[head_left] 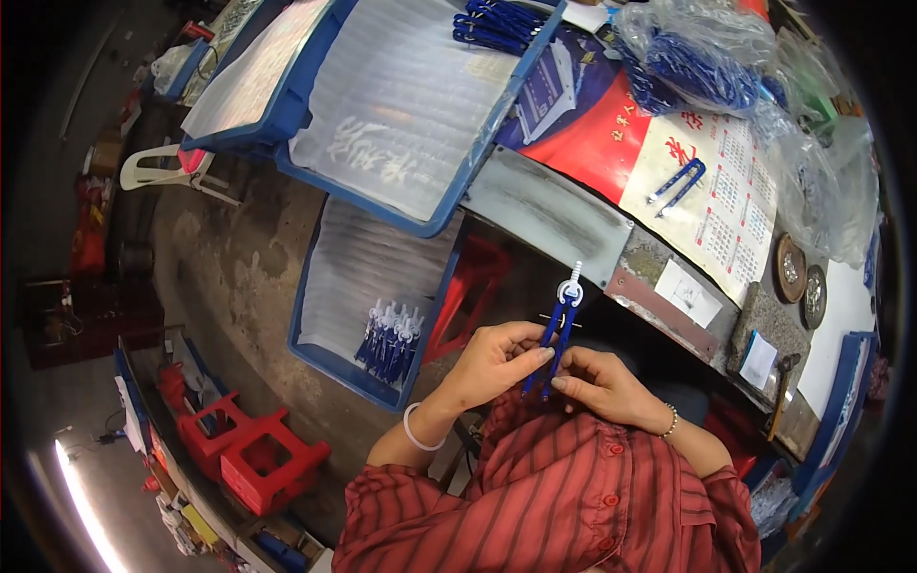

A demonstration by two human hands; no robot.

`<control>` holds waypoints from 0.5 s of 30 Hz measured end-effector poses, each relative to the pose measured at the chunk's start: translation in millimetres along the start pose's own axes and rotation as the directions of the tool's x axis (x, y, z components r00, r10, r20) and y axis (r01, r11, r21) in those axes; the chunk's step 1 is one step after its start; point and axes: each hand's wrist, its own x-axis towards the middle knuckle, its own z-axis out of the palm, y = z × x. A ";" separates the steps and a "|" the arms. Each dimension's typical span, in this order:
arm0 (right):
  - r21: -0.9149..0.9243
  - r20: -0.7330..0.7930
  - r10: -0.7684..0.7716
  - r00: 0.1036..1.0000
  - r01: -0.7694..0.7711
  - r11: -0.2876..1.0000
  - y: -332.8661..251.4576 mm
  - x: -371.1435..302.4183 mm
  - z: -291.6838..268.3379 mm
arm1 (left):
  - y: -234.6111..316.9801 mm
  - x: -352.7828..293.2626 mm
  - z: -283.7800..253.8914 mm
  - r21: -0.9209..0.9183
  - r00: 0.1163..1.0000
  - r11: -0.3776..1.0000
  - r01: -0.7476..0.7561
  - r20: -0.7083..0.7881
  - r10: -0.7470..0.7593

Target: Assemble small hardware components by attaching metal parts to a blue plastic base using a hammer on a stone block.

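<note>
A blue drawing compass with a white ribbed handle and round white head stands upright between my hands, its head up and legs down. My left hand is closed on its legs from the left, thumb across the front. From the right, my right hand pinches the lower legs between thumb and fingers. A thin metal pin sticks out sideways at mid-leg. A pair of blue compass legs without a white head lies on the calendar sheet. Several compasses with white heads lie in the lower blue tray.
Blue compass legs are heaped in the upper lined tray. Plastic bags of blue parts cover the bench's back. At right are two round dishes of small parts, a stone block and a hammer. Red stools stand left.
</note>
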 end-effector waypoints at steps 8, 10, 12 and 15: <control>-0.361 -0.103 -0.015 0.995 -0.023 0.932 7.3 0.6 -13.3 | -16.3 -51.4 -70.2 0.122 0.936 0.990 0.069 -0.351 -0.022; -0.290 -0.116 0.030 0.993 -0.063 0.955 11.6 -1.8 -17.3 | -22.3 -74.4 -105.7 0.175 0.870 0.967 0.187 -0.486 -0.080; -0.348 -0.103 0.044 0.994 -0.077 0.934 8.1 1.6 -16.1 | -42.0 -96.1 -137.2 0.178 0.795 0.965 0.191 -0.605 -0.046; -0.428 -0.072 0.044 0.996 -0.071 0.901 6.0 8.0 -8.6 | -70.5 -131.6 -174.6 0.217 0.748 0.931 0.293 -0.659 -0.082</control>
